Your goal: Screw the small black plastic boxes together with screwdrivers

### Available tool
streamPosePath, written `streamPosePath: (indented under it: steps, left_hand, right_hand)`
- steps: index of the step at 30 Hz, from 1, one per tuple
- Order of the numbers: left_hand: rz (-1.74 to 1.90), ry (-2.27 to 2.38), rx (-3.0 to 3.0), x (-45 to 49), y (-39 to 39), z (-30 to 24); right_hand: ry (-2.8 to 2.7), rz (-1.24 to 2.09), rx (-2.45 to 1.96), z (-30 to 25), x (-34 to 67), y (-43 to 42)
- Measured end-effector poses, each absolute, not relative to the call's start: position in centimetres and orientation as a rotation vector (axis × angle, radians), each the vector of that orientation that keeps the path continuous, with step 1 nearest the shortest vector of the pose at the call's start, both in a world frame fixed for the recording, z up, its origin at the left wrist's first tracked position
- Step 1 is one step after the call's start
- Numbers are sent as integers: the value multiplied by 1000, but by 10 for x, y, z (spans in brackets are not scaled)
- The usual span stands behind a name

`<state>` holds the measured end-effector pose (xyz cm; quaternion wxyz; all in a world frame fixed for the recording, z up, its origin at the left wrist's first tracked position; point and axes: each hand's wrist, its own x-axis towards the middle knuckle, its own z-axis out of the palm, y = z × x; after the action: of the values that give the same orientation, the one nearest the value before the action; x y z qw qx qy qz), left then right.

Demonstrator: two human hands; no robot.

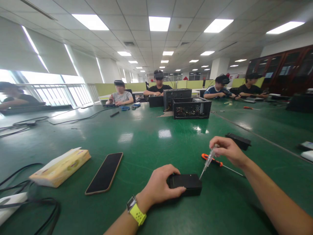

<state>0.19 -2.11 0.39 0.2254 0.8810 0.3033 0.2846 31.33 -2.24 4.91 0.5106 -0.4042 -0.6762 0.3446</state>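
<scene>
My left hand point(162, 184) is closed around the left end of a small black box point(189, 183) lying on the green table, thumb along its near side. In my right hand point(226, 150) is a screwdriver point(208, 160) with a clear handle, pinched at its top end. Its thin shaft slants down to the right end of the black box; whether the tip touches it I cannot tell. Behind it lies a second screwdriver point(212, 159), with an orange and black handle, its shaft pointing right. Beyond my right hand rests another black box-shaped part point(238, 141).
A phone point(105, 173) and a tissue pack point(61, 166) lie on the left, near black cables point(52, 209) and a white power strip point(11, 205). Open black computer cases point(192, 108) stand farther back on the green table point(146, 140). Several people sit around it.
</scene>
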Motion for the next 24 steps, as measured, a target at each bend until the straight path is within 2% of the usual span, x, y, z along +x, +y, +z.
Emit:
streamPosePath:
  steps: [7, 13, 24]
  left_hand:
    - [772, 848, 2415, 2, -23, 7]
    - [768, 863, 2417, 1, -23, 8]
    - [764, 883, 2379, 0, -24, 8]
  right_hand:
    - [-1852, 504, -916, 65, 291, -57]
    - [-1724, 236, -1090, 49, 297, -64]
    - [-1664, 323, -1493, -12, 328, -88]
